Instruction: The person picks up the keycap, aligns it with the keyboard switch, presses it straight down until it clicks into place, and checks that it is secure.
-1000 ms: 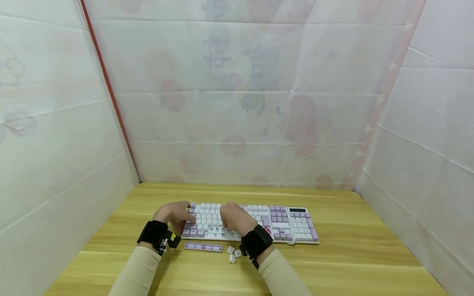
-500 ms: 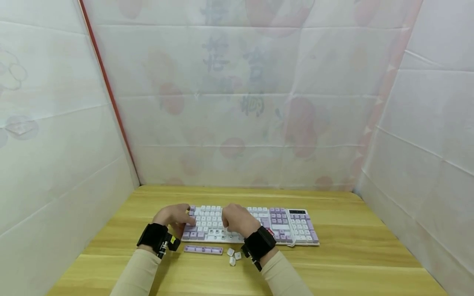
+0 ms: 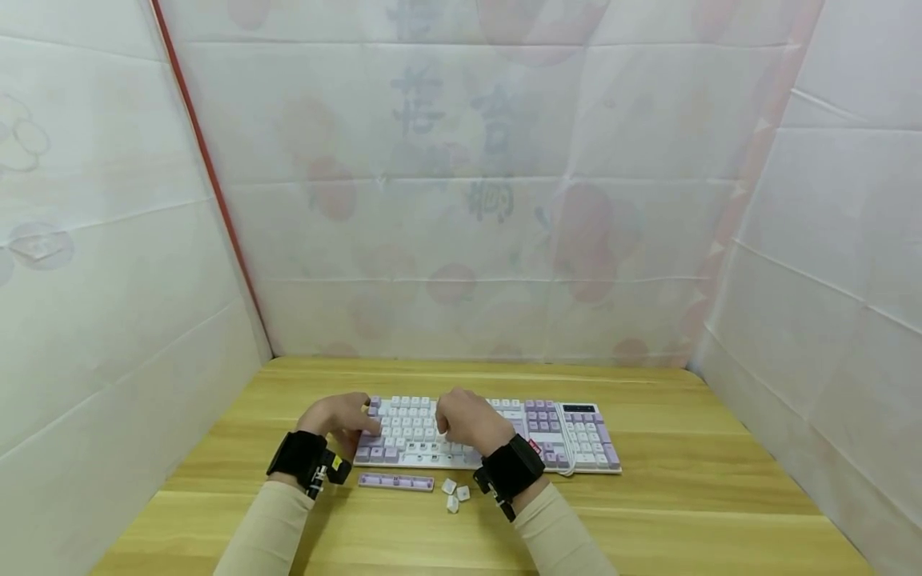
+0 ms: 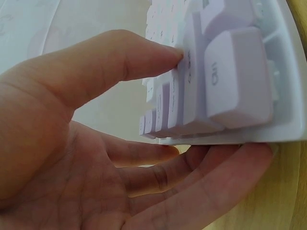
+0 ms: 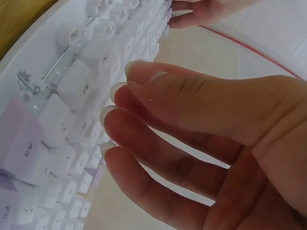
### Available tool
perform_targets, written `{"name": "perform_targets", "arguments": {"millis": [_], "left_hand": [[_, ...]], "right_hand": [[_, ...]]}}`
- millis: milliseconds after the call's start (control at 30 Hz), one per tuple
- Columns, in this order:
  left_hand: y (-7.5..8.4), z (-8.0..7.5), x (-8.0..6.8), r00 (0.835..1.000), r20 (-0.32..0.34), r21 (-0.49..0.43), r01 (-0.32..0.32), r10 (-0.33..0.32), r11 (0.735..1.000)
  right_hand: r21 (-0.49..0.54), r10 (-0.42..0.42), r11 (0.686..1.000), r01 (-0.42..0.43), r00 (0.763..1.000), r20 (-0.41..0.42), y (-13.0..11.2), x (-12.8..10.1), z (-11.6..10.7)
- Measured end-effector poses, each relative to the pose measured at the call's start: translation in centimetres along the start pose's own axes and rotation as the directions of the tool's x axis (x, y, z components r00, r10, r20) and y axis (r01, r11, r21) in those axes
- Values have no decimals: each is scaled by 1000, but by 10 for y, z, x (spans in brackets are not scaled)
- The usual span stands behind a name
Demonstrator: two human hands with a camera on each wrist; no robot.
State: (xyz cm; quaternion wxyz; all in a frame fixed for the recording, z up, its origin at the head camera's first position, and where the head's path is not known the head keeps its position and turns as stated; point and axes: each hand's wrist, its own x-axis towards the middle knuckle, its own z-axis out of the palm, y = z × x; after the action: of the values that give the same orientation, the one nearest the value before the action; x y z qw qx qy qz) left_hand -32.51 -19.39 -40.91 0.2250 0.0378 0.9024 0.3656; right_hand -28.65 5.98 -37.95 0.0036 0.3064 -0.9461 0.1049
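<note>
A white and lilac keyboard point(image 3: 406, 424) lies across the table. My left hand point(image 3: 338, 416) grips its left end: in the left wrist view the thumb point(image 4: 148, 57) presses on the lilac side keys while the fingers reach under the edge. Over the lower middle keys is my right hand point(image 3: 471, 420), its fingers bent and nothing visible between them. Its fingertips point(image 5: 111, 115) hang close over the keys by the M keycap point(image 5: 76, 86). Bare key switches point(image 5: 69, 34) and a metal wire point(image 5: 29, 84) show on the front rows.
A lilac space bar keycap point(image 3: 396, 481) lies underside up in front of the keyboard. To its right are three loose white keycaps point(image 3: 452, 504) on the wooden table point(image 3: 648, 512). A bundled white cable point(image 3: 565, 448) crosses the keyboard's right part. Pale cloth walls point(image 3: 461, 240) surround the table.
My right hand has shifted a little to the right over the keyboard. The left hand keeps its grip, and the loose keycaps stay where they were.
</note>
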Motion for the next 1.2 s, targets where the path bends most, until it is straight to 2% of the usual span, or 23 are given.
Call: {"name": "perform_targets", "arguments": {"millis": [233,700,1200], "left_hand": [[-1,1,0,1000,-2,-27,6,-6,1000],[-1,0,2,1000,-11,4,6,-6,1000],[0,-1,1,1000,-16,13,4,-3,1000]], "right_hand": [[15,-29,999,28,1000,10,0,-5,-3],[-4,-73,997,73,997,15,-4,-10,-1],[11,-96,995,96,993,67,-4,-16,3]]}}
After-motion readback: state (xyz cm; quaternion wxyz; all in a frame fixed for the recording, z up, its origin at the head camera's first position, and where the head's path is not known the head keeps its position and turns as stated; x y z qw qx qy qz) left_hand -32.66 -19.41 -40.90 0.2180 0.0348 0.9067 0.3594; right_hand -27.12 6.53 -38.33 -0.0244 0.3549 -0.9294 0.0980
